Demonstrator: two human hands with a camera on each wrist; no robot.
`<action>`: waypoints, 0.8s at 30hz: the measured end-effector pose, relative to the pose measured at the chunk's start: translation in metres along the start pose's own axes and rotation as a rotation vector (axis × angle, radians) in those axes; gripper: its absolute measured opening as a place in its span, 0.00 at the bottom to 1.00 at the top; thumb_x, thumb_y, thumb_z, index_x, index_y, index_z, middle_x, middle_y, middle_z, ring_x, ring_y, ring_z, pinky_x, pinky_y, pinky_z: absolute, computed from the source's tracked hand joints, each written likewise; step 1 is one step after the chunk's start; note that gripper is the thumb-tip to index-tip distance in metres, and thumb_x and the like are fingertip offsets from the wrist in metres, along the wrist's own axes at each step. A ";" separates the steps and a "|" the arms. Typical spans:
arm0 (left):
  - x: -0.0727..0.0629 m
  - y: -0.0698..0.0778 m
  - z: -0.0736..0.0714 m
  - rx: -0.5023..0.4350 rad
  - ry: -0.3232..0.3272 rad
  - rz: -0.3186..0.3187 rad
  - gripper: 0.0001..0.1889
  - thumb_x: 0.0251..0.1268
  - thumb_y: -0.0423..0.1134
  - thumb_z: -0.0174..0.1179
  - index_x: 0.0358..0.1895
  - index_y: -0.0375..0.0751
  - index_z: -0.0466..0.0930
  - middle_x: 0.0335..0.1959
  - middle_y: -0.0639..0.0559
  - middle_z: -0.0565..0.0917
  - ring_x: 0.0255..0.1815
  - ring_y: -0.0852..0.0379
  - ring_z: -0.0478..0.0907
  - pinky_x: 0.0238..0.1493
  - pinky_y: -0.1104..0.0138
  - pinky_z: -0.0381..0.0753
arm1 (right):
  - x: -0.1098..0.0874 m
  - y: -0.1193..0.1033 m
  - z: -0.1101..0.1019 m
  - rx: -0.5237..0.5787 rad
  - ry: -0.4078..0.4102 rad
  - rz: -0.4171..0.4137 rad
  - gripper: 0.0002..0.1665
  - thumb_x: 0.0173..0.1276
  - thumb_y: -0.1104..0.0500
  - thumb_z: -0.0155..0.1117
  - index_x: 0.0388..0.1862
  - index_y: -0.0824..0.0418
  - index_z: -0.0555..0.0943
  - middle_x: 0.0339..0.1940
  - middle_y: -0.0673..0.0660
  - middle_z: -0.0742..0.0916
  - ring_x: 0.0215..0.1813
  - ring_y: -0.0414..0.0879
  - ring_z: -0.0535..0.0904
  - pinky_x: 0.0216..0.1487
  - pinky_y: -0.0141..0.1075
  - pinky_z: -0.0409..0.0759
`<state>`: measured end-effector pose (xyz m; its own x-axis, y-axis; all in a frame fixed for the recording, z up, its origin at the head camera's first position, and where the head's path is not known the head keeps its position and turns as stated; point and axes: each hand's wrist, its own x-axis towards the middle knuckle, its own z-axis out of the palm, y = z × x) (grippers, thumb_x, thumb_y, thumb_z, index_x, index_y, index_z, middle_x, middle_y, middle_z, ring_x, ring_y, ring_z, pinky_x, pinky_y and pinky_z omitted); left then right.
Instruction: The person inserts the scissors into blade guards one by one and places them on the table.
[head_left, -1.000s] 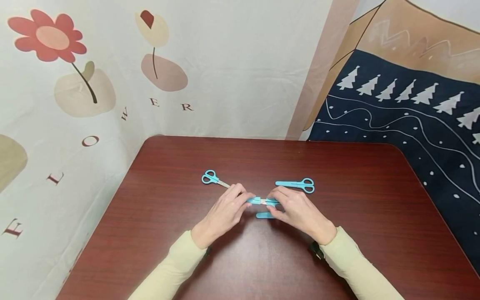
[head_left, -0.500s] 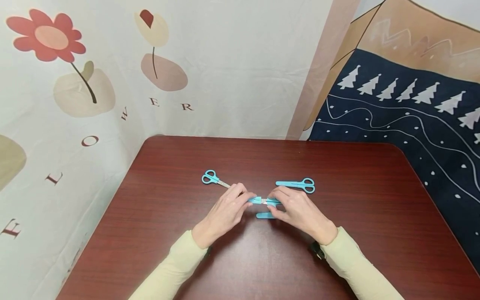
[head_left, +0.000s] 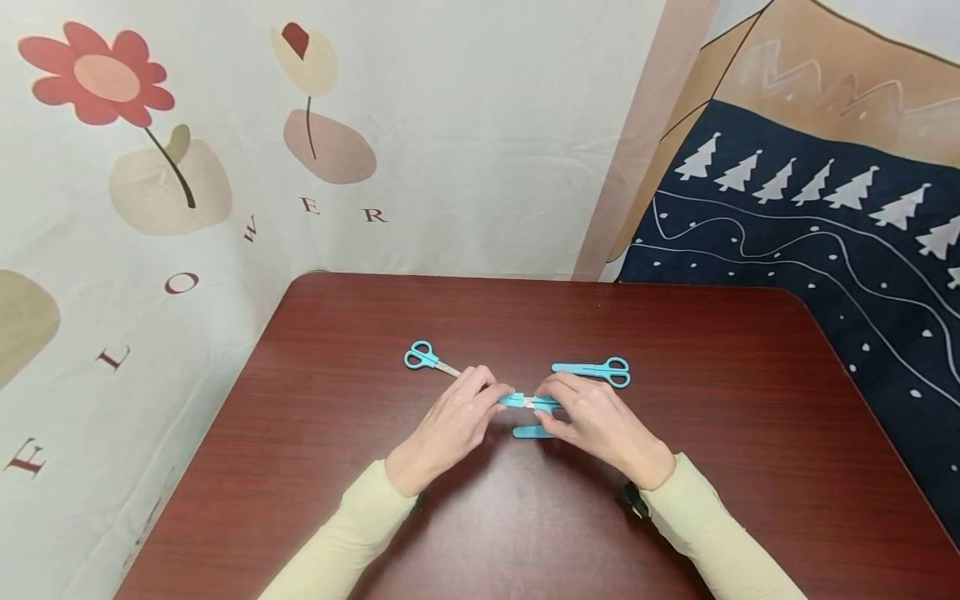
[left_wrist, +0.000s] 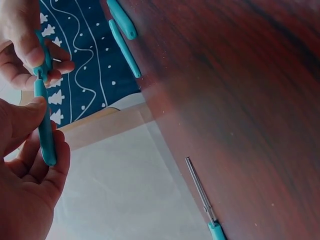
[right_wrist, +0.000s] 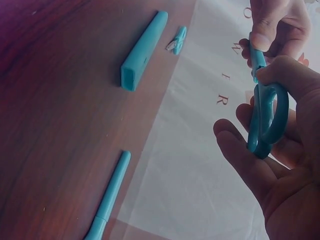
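In the head view my left hand [head_left: 450, 425] pinches a turquoise blade cover [head_left: 513, 401] between thumb and fingers. My right hand [head_left: 603, 425] holds the turquoise handles of a pair of scissors [right_wrist: 272, 115], the thumb on top near the pivot. The blades run into the cover, and only a short strip of metal shows between the two hands. The left wrist view has the cover [left_wrist: 46, 130] in line with the scissors. A second cover [head_left: 529, 432] lies loose on the table, partly hidden by my right hand; its open end faces the right wrist camera.
On the dark red wooden table [head_left: 337, 333], bare-bladed scissors [head_left: 422, 356] lie behind my left hand, tips partly hidden. Another pair of scissors [head_left: 592, 369], cover on, lies behind my right hand. A printed cloth [head_left: 480, 167] hangs along the table's far edge.
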<state>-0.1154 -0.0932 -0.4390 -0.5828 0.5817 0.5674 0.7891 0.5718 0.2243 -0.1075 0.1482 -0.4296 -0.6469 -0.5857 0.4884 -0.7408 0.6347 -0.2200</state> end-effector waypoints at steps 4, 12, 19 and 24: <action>0.001 0.001 0.001 0.001 0.008 0.006 0.10 0.61 0.33 0.68 0.46 0.42 0.85 0.35 0.53 0.75 0.37 0.58 0.71 0.40 0.71 0.75 | 0.000 0.000 0.000 0.000 0.000 -0.001 0.14 0.58 0.59 0.74 0.42 0.57 0.82 0.35 0.47 0.83 0.30 0.34 0.73 0.31 0.23 0.76; 0.001 0.001 0.002 0.001 -0.001 0.002 0.10 0.61 0.33 0.68 0.46 0.42 0.85 0.35 0.54 0.74 0.37 0.58 0.72 0.40 0.72 0.75 | 0.000 -0.001 -0.001 0.012 0.007 0.005 0.13 0.58 0.59 0.75 0.41 0.57 0.82 0.34 0.47 0.83 0.29 0.34 0.74 0.31 0.23 0.76; 0.002 0.002 0.002 0.007 -0.008 0.004 0.10 0.61 0.33 0.68 0.46 0.43 0.85 0.35 0.54 0.74 0.37 0.58 0.71 0.40 0.72 0.75 | 0.000 0.000 0.000 0.017 0.013 -0.002 0.13 0.58 0.59 0.75 0.40 0.58 0.82 0.34 0.47 0.83 0.29 0.35 0.74 0.31 0.23 0.76; 0.002 0.002 0.003 0.009 -0.017 -0.005 0.10 0.61 0.33 0.68 0.46 0.43 0.85 0.35 0.54 0.74 0.38 0.58 0.71 0.40 0.73 0.76 | 0.000 -0.001 -0.001 0.013 0.014 -0.005 0.12 0.59 0.59 0.74 0.40 0.57 0.82 0.34 0.47 0.83 0.29 0.35 0.74 0.31 0.23 0.76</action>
<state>-0.1156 -0.0892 -0.4394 -0.5901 0.5886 0.5526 0.7844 0.5800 0.2200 -0.1071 0.1479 -0.4288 -0.6404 -0.5818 0.5013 -0.7464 0.6252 -0.2279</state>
